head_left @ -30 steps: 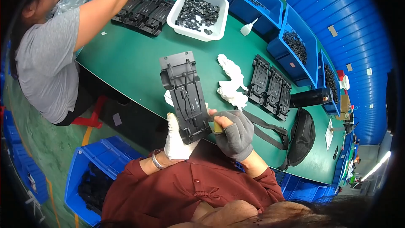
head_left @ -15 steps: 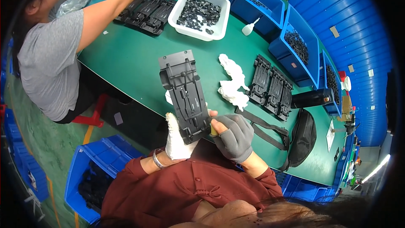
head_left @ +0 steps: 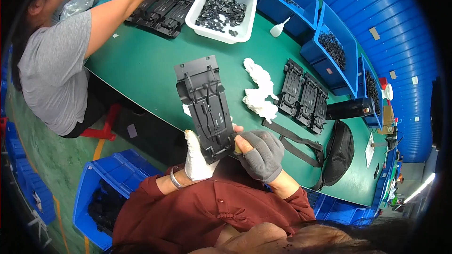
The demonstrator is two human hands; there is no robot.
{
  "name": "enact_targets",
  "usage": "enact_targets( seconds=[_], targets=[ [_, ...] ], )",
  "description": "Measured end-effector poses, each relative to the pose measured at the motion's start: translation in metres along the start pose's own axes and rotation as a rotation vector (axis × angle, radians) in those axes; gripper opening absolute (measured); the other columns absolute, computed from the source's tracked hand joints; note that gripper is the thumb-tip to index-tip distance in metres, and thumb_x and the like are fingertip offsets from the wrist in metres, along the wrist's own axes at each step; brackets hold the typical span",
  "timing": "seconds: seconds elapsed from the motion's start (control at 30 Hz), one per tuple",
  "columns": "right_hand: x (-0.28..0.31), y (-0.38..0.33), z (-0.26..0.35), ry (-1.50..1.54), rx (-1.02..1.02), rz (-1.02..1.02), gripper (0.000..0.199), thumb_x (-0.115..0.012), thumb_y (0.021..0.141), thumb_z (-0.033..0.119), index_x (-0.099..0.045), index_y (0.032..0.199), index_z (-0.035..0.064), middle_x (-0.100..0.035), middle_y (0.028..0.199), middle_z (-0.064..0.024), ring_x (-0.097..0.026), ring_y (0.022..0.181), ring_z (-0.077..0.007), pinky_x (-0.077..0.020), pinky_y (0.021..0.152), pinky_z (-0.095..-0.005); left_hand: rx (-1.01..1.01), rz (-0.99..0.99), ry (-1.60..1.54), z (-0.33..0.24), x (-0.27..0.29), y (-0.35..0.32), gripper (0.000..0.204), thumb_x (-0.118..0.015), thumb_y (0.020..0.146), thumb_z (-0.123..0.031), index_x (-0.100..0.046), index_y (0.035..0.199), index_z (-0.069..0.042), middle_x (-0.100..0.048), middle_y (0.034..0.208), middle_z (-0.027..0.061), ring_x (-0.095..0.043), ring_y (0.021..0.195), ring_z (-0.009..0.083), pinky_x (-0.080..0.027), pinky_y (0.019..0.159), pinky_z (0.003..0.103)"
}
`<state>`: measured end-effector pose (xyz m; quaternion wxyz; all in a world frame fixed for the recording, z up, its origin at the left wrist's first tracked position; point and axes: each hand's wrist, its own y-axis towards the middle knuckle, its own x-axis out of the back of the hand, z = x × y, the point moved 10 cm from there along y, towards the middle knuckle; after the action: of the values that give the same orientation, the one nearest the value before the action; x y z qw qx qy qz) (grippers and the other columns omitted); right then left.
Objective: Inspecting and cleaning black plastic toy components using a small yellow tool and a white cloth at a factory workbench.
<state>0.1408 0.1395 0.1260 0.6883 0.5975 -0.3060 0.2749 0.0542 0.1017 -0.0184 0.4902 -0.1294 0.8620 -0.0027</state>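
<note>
A long black moulded plastic chassis plate (head_left: 211, 113), shaped like a toy vehicle's underside, stands tilted before my chest. My left hand (head_left: 197, 160), in a white glove, is closed around its lower end from behind; its bare fingertips show past the plate's right edge. At that lower right edge sits my right hand (head_left: 260, 154), in a grey glove with bare fingertips. Its fingers are curled and the thumb presses against the plate's side. Something small and yellowish shows by the thumb; what the right fingers grip is hidden.
Crumpled white cloths (head_left: 259, 91) lie beyond my hands, beside more black chassis plates (head_left: 301, 96). A white tub (head_left: 190, 21) holds small black parts. Blue bins (head_left: 325, 66) line the back. A black bottle (head_left: 348, 109) and black bag (head_left: 338, 153) lie right. A co-worker (head_left: 56, 66) sits left.
The chassis plate has turned very slightly, its upper end shifting left. Both hands keep their places on it. The co-worker's arms have moved a little left.
</note>
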Motion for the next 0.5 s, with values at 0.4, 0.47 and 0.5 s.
enact_targets(
  seconds=[0.4, 0.47, 0.5],
  targets=[
    [-0.0017, -0.0033, -0.0032, 0.029, -0.042, 0.024, 0.041, -0.085, 0.073, -0.001, -0.077, 0.113, 0.004, -0.076, 0.1, -0.0091, -0.075, 0.082, -0.0263, -0.0596, 0.068, -0.0378, -0.003, 0.02, 0.016, -0.0006, -0.002, 0.0, 0.117, -0.028, 0.095, -0.1, -0.046, 0.163, -0.006, -0.063, 0.15, 0.0222, -0.063, 0.137, 0.0306, -0.051, 0.115, 0.048],
    [-0.0018, -0.0035, -0.0038, 0.037, -0.051, 0.03, 0.042, -0.085, 0.073, -0.001, -0.077, 0.114, 0.0039, -0.076, 0.1, -0.0091, -0.075, 0.082, -0.0265, -0.0598, 0.068, -0.0378, -0.002, 0.023, 0.014, -0.0004, -0.002, -0.0003, 0.117, -0.028, 0.095, -0.099, -0.046, 0.163, -0.006, -0.063, 0.151, 0.0224, -0.062, 0.138, 0.0307, -0.051, 0.116, 0.048],
    [-0.002, -0.0035, -0.0036, 0.037, -0.049, 0.031, 0.042, -0.085, 0.072, -0.001, -0.076, 0.114, 0.0039, -0.076, 0.1, -0.0091, -0.075, 0.082, -0.0266, -0.0598, 0.068, -0.0379, -0.001, 0.023, 0.011, -0.0002, -0.002, -0.0004, 0.117, -0.028, 0.095, -0.099, -0.046, 0.163, -0.005, -0.063, 0.151, 0.0224, -0.062, 0.138, 0.0307, -0.051, 0.116, 0.048]
  ],
)
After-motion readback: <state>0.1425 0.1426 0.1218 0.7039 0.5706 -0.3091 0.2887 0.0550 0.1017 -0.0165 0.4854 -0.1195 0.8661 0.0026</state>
